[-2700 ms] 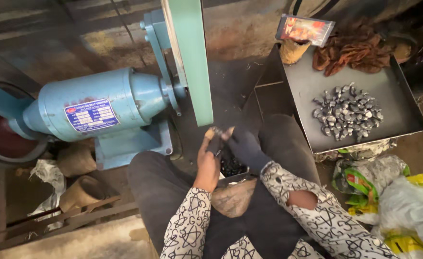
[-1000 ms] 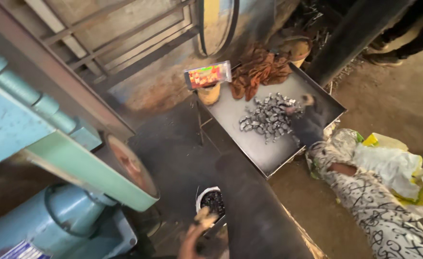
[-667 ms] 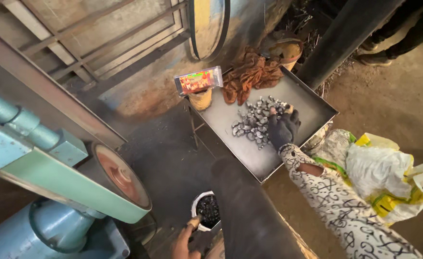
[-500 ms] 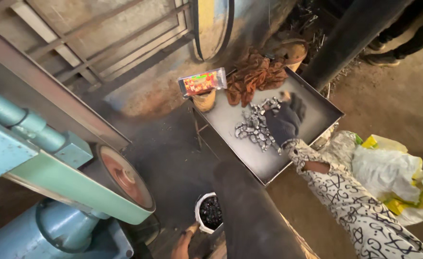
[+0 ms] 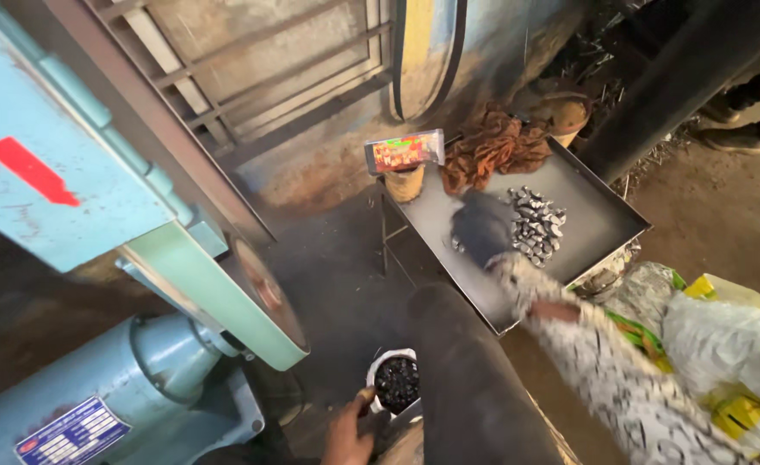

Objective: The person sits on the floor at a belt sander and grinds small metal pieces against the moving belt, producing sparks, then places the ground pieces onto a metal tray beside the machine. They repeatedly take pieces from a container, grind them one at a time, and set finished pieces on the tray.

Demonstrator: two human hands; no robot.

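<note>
From the head view, the person's right hand (image 5: 481, 226), in a dark glove and blurred, lay over the flat grey metal tray (image 5: 599, 215), just beside the heap of small silvery metal pieces (image 5: 535, 224). Whether its fingers were closed around any of them could not be told. The sleeve behind it was pale cloth with a dark tangled print. The pieces looked short, faceted and shiny, piled loosely near the tray's middle. A crumpled rust-brown rag (image 5: 493, 148) lay at the tray's far edge, and a small colourful flat packet (image 5: 404, 151) stood on a round tan can beside it.

Low in the frame, the bare left hand (image 5: 348, 433) gripped the rim of a small white-edged round container (image 5: 394, 384) filled with dark, grainy bits, fingers curled against its side. To the left stood a pale blue-green cast motor (image 5: 121, 387) with a smooth painted housing, and a rust-coloured disc (image 5: 259, 280) above it. Crinkled plastic bags (image 5: 733, 344), white and yellow, lay on the dusty floor at the right.
</note>
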